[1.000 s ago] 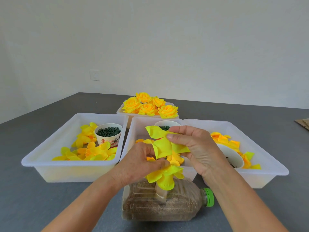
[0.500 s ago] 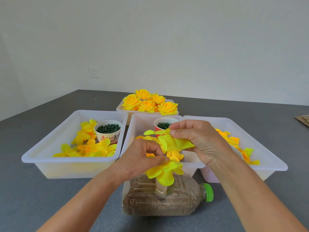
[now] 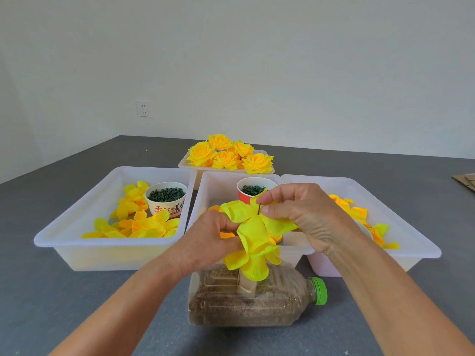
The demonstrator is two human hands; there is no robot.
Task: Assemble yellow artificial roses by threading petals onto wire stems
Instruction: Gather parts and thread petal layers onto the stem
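Both hands meet above a plastic bottle [image 3: 257,301] lying on its side on the grey tabletop [image 3: 38,291], green cap to the right. The left hand [image 3: 205,242] has its fingers curled in a narrow grip on the near edge of a bright yellow petal layer [image 3: 253,232]. The right hand [image 3: 305,214] pinches a thin dark wire stem [image 3: 258,208] between thumb and forefinger, the wire poking up through the petals' middle. More yellow petals [image 3: 253,265] hang below, just over the bottle. Behind, three white trays stand side by side: the left tray [image 3: 64,227] holds loose petals [image 3: 138,224] and a white paper cup [image 3: 166,199] of dark green pieces; the middle tray [image 3: 205,191] holds a red cup [image 3: 250,192]; the right tray [image 3: 401,227] holds orange-yellow petals [image 3: 357,211]. Farther back, a smaller tray [image 3: 185,164] carries finished yellow roses [image 3: 228,155].
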